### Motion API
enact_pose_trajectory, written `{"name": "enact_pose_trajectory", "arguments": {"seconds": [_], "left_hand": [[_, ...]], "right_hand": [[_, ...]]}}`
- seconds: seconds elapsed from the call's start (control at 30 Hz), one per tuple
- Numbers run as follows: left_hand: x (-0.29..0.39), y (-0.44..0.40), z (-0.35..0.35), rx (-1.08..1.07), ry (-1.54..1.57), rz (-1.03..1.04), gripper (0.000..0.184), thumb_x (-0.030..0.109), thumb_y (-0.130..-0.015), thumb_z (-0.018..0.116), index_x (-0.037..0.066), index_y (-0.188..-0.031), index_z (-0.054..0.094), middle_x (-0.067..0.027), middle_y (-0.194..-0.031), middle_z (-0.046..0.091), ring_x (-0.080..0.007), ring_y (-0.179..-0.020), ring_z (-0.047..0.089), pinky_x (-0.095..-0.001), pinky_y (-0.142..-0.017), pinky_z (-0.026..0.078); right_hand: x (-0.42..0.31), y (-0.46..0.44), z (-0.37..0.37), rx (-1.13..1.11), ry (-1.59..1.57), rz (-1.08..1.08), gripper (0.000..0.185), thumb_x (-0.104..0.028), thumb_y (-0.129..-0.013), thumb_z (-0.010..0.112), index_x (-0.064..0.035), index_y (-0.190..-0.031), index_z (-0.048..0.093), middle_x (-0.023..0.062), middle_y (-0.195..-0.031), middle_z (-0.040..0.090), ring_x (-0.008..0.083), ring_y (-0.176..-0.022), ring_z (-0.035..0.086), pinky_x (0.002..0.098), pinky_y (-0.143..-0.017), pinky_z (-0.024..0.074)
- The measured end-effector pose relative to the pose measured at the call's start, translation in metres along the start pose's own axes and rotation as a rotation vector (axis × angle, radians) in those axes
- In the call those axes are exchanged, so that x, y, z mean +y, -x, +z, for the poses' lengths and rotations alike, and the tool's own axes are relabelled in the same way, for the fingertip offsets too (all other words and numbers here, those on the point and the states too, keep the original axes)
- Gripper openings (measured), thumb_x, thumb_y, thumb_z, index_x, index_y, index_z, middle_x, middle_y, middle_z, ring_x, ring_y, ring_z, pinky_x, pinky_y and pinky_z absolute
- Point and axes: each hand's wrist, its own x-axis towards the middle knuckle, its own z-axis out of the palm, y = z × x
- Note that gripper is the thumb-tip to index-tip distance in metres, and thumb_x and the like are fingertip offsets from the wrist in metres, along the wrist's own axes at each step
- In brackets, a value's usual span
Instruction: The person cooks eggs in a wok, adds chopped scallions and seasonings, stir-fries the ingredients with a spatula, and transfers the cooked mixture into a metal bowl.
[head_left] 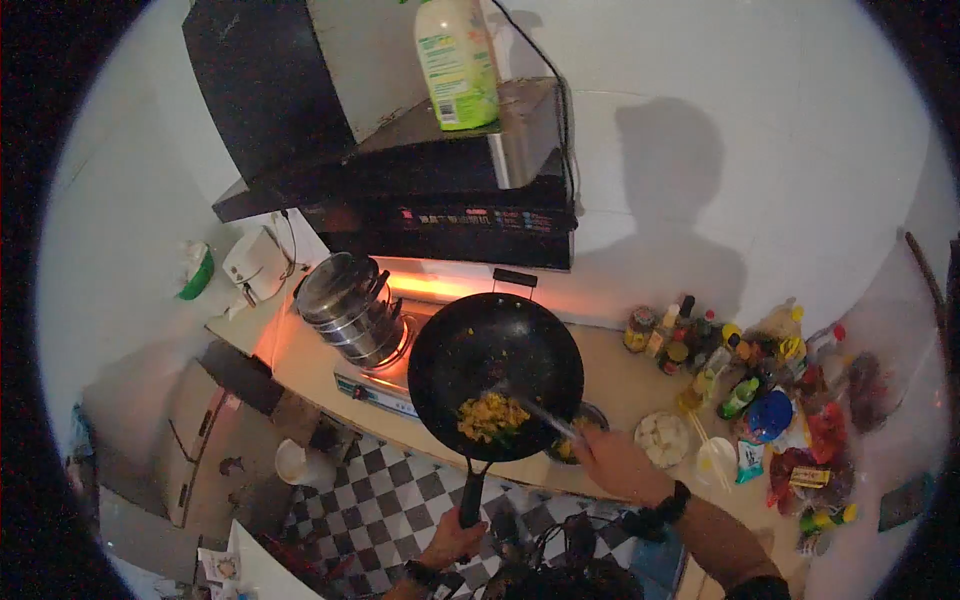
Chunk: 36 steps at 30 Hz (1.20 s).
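Observation:
My left hand is closed round the black handle of a large wok. The wok is tilted towards me, and yellow cooked food with some green lies at its lower side. My right hand grips a metal spatula that reaches into the wok beside the food; its blade is blurred. Partly hidden under the wok's right edge is a bowl with some yellowish food in it.
A steamer pot stands on a glowing stove to the left. On the right of the counter are a plate of white chunks, a white bowl with chopsticks and several sauce bottles. A range hood hangs above.

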Motion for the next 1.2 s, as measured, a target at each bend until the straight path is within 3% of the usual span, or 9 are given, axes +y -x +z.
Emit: {"name": "enact_pose_trajectory", "arguments": {"seconds": [0.17, 0.4, 0.47, 0.6, 0.67, 0.9, 1.0, 1.07, 1.2], "left_hand": [[-0.006, 0.017, 0.029, 0.034, 0.166, 0.013, 0.023, 0.012, -0.09, 0.068, 0.005, -0.096, 0.047, -0.0022, -0.064, 0.053, -0.011, -0.046, 0.049, -0.0299, -0.041, 0.039], [0.013, 0.035, 0.041, 0.127, -0.016, -0.044, 0.023, 0.012, -0.091, 0.067, 0.004, -0.098, 0.046, -0.0029, -0.065, 0.054, -0.0119, -0.047, 0.051, -0.0299, -0.041, 0.041], [0.002, 0.034, 0.041, 0.152, 0.013, 0.128, 0.023, 0.013, -0.091, 0.066, 0.003, -0.101, 0.048, -0.0029, -0.065, 0.056, -0.0128, -0.049, 0.054, -0.0298, -0.043, 0.043], [0.014, 0.028, 0.036, 0.22, -0.249, -0.057, 0.024, 0.014, -0.09, 0.067, 0.001, -0.102, 0.051, -0.0028, -0.066, 0.056, -0.0133, -0.049, 0.055, -0.0309, -0.045, 0.044], [-0.002, 0.02, 0.028, 0.276, -0.418, 0.162, 0.024, 0.016, -0.089, 0.067, 0.001, -0.102, 0.053, -0.0031, -0.065, 0.057, -0.0133, -0.05, 0.056, -0.0325, -0.046, 0.046], [-0.016, -0.012, 0.02, 0.241, -0.448, 0.183, 0.026, 0.02, -0.089, 0.067, 0.001, -0.104, 0.055, -0.0041, -0.064, 0.057, -0.0141, -0.049, 0.057, -0.0329, -0.046, 0.047], [-0.015, -0.021, 0.027, 0.181, -0.296, 0.014, 0.028, 0.02, -0.089, 0.066, 0.001, -0.106, 0.055, -0.005, -0.064, 0.059, -0.0147, -0.05, 0.059, -0.0322, -0.046, 0.048], [-0.011, -0.026, 0.033, 0.199, -0.44, 0.178, 0.029, 0.019, -0.09, 0.065, 0.001, -0.109, 0.056, -0.0048, -0.065, 0.06, -0.0141, -0.05, 0.059, -0.0315, -0.046, 0.049], [-0.024, -0.041, 0.035, 0.18, -0.473, 0.178, 0.029, 0.019, -0.088, 0.066, 0.0, -0.108, 0.056, -0.0071, -0.064, 0.06, -0.0184, -0.05, 0.06, -0.0356, -0.048, 0.05]], "right_hand": [[0.017, -0.037, 0.009, 0.226, 0.049, -0.154, 0.026, -0.025, -0.103, 0.046, 0.0006, -0.101, 0.053, 0.0233, -0.07, 0.063, 0.0423, -0.063, 0.065, 0.0537, -0.056, 0.0522], [0.025, 0.003, -0.032, -0.031, 0.055, -0.166, 0.032, -0.028, -0.102, 0.047, 0.0035, -0.1, 0.055, 0.0271, -0.076, 0.063, 0.0462, -0.069, 0.064, 0.0561, -0.063, 0.052], [0.035, -0.003, -0.013, 0.033, -0.071, -0.096, 0.028, -0.03, -0.1, 0.054, -0.0026, -0.102, 0.059, 0.0249, -0.08, 0.064, 0.0451, -0.073, 0.064, 0.0557, -0.065, 0.0494], [0.043, -0.016, 0.008, -0.009, -0.086, -0.24, 0.033, -0.034, -0.102, 0.048, -0.0016, -0.107, 0.056, 0.0255, -0.083, 0.065, 0.0458, -0.075, 0.065, 0.0561, -0.069, 0.0523], [0.055, -0.011, 0.006, -0.077, -0.041, -0.234, 0.034, -0.035, -0.102, 0.049, -0.0042, -0.114, 0.057, 0.0234, -0.086, 0.067, 0.0448, -0.077, 0.066, 0.0552, -0.07, 0.0529], [0.102, 0.008, -0.013, -0.087, 0.089, -0.137, 0.039, -0.036, -0.103, 0.048, -0.0068, -0.127, 0.055, 0.0235, -0.094, 0.068, 0.0437, -0.081, 0.066, 0.0538, -0.072, 0.0535], [0.105, -0.002, 0.008, 0.071, -0.028, 0.002, 0.037, -0.036, -0.103, 0.048, -0.0053, -0.123, 0.056, 0.0241, -0.09, 0.068, 0.0443, -0.079, 0.066, 0.0548, -0.07, 0.0532], [0.12, -0.008, 0.027, 0.07, 0.013, 0.095, 0.035, -0.035, -0.104, 0.047, -0.0033, -0.117, 0.055, 0.0247, -0.083, 0.067, 0.0448, -0.076, 0.066, 0.0563, -0.068, 0.0524], [0.136, 0.022, 0.03, 0.03, 0.007, 0.198, 0.034, -0.034, -0.104, 0.046, -0.0026, -0.111, 0.055, 0.0246, -0.077, 0.065, 0.0451, -0.072, 0.065, 0.0575, -0.065, 0.0512]]}}
